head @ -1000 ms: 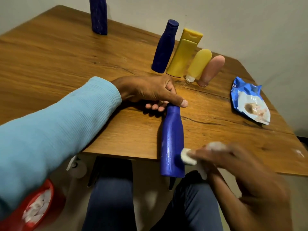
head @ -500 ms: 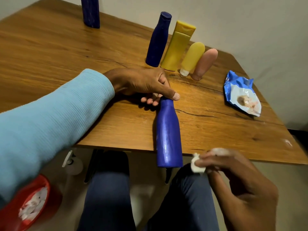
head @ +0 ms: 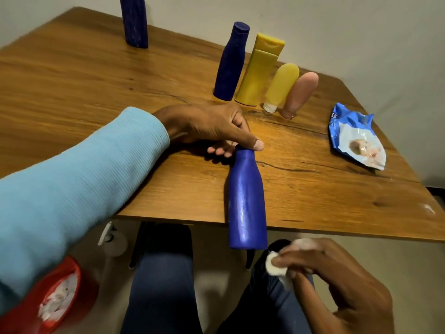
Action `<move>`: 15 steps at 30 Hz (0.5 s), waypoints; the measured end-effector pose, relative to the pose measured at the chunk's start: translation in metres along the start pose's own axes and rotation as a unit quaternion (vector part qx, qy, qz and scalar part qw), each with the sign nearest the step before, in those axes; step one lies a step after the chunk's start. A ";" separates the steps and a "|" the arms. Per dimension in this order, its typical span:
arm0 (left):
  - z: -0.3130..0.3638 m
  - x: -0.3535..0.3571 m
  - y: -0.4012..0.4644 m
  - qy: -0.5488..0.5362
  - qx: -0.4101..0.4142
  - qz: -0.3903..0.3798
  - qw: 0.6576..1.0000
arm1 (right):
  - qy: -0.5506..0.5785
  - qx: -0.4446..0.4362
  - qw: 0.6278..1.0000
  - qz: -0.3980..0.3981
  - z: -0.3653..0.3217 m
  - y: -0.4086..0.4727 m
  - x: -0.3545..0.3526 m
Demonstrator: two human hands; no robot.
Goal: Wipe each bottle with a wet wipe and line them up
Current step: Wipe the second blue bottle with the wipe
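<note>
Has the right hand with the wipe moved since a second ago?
Yes: the right hand and wipe have dropped off the held blue bottle, below its base.

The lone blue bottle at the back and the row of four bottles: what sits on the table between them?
Nothing. The head view shows only bare wooden table between the lone blue bottle and the row's dark blue bottle.

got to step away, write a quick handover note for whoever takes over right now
Left hand: grips the cap end of the blue bottle, which lies on the table with its base past the near edge.
Right hand: holds the wipe just below the bottle's base, off it.
Done: four bottles lined up at the back.
Left: line this one up; a dark bottle stands apart, far left. Wipe pack on the right.
</note>
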State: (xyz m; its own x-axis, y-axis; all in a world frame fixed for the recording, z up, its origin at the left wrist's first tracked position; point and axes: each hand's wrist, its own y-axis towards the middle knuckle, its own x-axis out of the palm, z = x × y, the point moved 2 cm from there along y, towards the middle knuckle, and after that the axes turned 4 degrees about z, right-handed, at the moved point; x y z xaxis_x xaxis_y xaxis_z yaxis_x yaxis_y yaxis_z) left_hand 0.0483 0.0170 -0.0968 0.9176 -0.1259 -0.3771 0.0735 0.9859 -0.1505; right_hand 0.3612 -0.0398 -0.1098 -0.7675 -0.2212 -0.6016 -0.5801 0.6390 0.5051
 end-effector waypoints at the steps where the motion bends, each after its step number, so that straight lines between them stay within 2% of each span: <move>1: 0.001 0.001 0.001 0.015 -0.002 0.007 1.000 | 0.005 0.008 1.000 0.005 -0.001 0.001 -0.003; 4: 0.002 0.004 0.003 0.062 -0.002 0.034 0.998 | 0.031 0.018 0.999 0.036 -0.011 0.016 -0.007; 6: 0.001 0.006 0.005 0.078 -0.006 0.038 0.996 | 0.019 0.002 0.999 0.030 -0.019 0.032 -0.001; 15: 0.000 0.006 0.007 0.109 -0.022 0.056 0.992 | -0.104 -0.108 0.986 -0.070 -0.029 0.085 0.029</move>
State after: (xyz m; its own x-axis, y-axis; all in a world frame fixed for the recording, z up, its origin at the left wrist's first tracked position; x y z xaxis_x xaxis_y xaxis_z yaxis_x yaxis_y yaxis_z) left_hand 0.0546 0.0232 -0.1006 0.8121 -0.0409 -0.5820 -0.0458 0.9900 -0.1336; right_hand 0.2817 -0.0137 -0.0663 -0.6159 -0.1257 -0.7777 -0.7387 0.4352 0.5147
